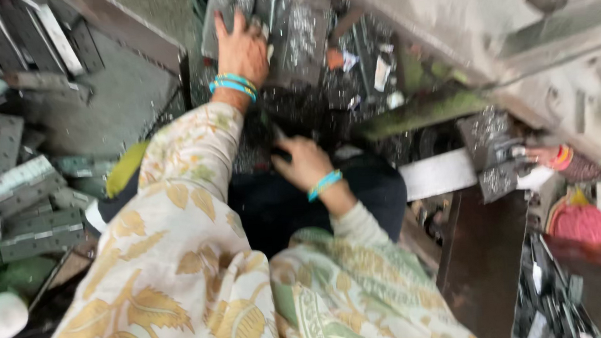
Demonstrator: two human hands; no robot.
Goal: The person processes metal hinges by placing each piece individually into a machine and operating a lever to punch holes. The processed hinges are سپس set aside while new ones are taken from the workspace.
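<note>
Hands, two, ours, recorded from the head view. Our left hand (242, 48) reaches to the upper middle of the frame, fingers spread flat on a dark perforated metal plate (227, 7) that lies tilted on a heap of similar plates (304, 36); a cluster of blue bangles (233, 85) circles that wrist. Our right hand (303, 163) sits at the centre of the frame over dark cloth on our lap (374, 192), fingers curled loosely around something small and dark; we cannot tell what it is, nor how firmly it is held. A blue bangle (324, 183) marks this wrist too. Both arms wear cream sleeves printed with yellow and green leaves (179, 257). At the left edge we list stacked grey-green perforated strips (21, 212). At the right edge, another person's hand (539, 155), with red and orange bangles, rests against two dark plates (492, 154) beside a grey machine body (518, 23). A pink cloth (591, 225) lies below that hand.
</note>
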